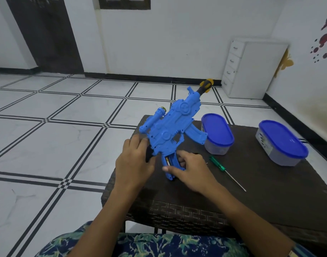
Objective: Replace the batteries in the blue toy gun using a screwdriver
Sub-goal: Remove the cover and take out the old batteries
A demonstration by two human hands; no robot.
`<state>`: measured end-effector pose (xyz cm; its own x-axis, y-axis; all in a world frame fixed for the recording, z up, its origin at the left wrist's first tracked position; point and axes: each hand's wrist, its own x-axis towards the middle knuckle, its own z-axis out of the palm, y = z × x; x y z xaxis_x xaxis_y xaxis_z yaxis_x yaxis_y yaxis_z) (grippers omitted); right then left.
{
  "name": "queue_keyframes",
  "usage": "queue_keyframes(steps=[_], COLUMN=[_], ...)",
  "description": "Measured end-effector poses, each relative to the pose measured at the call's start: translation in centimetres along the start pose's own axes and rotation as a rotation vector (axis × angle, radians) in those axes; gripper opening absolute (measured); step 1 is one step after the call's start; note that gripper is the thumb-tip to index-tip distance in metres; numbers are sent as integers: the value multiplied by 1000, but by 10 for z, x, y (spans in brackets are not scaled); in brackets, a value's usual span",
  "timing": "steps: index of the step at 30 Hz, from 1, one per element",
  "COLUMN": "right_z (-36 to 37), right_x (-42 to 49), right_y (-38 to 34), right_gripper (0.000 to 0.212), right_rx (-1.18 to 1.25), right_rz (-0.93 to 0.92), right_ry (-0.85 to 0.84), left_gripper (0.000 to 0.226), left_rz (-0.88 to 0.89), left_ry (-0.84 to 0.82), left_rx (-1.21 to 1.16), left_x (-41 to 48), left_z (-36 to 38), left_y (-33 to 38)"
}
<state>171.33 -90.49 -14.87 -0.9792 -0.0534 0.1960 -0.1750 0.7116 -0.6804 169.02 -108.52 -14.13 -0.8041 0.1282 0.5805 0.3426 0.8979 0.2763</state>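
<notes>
The blue toy gun (170,125) is being held tilted over the near left part of the dark woven table (260,191), with the foot of its handle down at the tabletop. Its long axis is being held on a slant, from the black rear end at lower left to the yellow-and-black muzzle at upper right, so the barrel is being pointed up and away from the person.

The rear end is being grasped by the left hand (134,162). The handle is being clasped by the right hand (190,171), thumb laid across its open side, where a battery (167,160) is being exposed in the compartment. A green-handled screwdriver (217,164) is lying on the table just right of that hand, untouched.

Two tubs are being covered by blue lids: the left tub (217,134) just beside the gun's magazine, the right tub (283,143) well apart from it. Their contents cannot be told.
</notes>
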Motion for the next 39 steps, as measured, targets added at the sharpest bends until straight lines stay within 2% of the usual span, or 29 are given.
queue_keyframes(steps=[3,9,13,16,20,28,34,39], right_z=[1,3,0,2,3,1,3,0], right_x=[1,5,7,6,4,4,1,1], right_y=[1,4,0,-5,-6,-5,-5,-5], right_gripper=[32,30,34,27,21,28,34,33], right_rx=[56,19,-171,-328,-393,-464,-525,-540], right_rz=[-1,28,-126,-256,-289,-255,-269,-246], right_ry=[36,65,102,77,49,-2,38,-20], left_gripper=[38,40,39,40,40,43,42,43], left_rz=[-20,-51,-68,-77,-95,-118,-130,-146], left_ry=[-5,-25,-30,-42,-57,-81,-83,-85], left_rx=[-13,-13,-23,-27,-39,-43,-12,-26], left_x=[-1,-2,-2,-1,-2,-1,0,0], left_z=[0,1,2,2,1,-1,2,4], left_y=[-1,-3,-2,-3,-3,-1,-2,-2])
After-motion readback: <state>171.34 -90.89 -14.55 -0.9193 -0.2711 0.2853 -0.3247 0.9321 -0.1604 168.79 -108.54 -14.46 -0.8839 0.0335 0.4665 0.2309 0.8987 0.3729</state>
